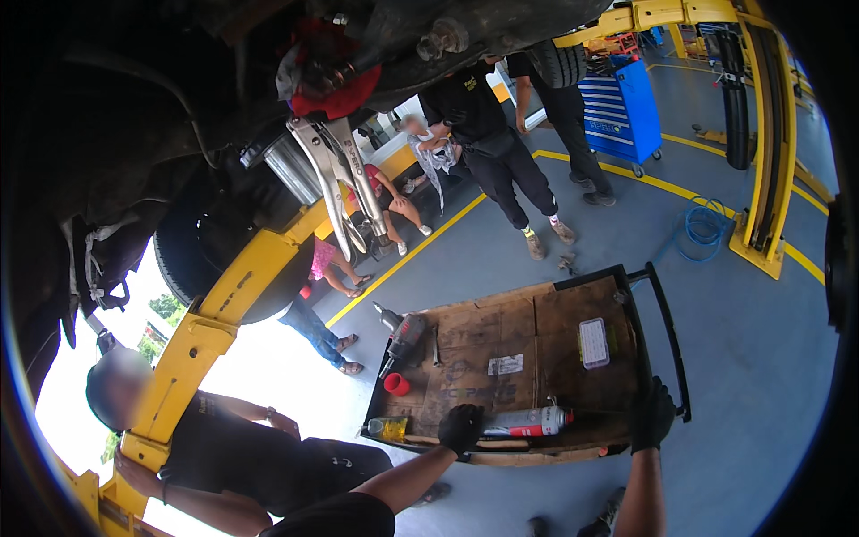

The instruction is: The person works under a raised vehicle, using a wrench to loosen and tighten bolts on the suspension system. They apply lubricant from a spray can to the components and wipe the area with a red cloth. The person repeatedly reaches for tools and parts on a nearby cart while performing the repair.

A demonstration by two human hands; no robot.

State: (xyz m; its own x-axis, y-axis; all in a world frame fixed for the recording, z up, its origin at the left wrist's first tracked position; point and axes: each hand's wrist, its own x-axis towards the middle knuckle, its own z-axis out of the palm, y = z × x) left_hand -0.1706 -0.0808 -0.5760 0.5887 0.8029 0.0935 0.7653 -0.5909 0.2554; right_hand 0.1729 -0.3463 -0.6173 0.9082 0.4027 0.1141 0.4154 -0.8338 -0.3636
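Both my hands wear black gloves. My left hand, fingers curled, is at the near side of a black cart lined with stained cardboard, beside a grey spray can; what it grips is hidden. My right hand is closed on the cart's near-right corner. On the cardboard lie an impact wrench, a red cup, a yellow bottle and a clear case. Locking pliers hang from the vehicle's underside overhead, below a red cloth.
Yellow lift arm and post flank me. A co-worker grips the arm at left; others stand beyond the cart or sit behind. Blue tool cabinet, coiled hose; vehicle underside overhead.
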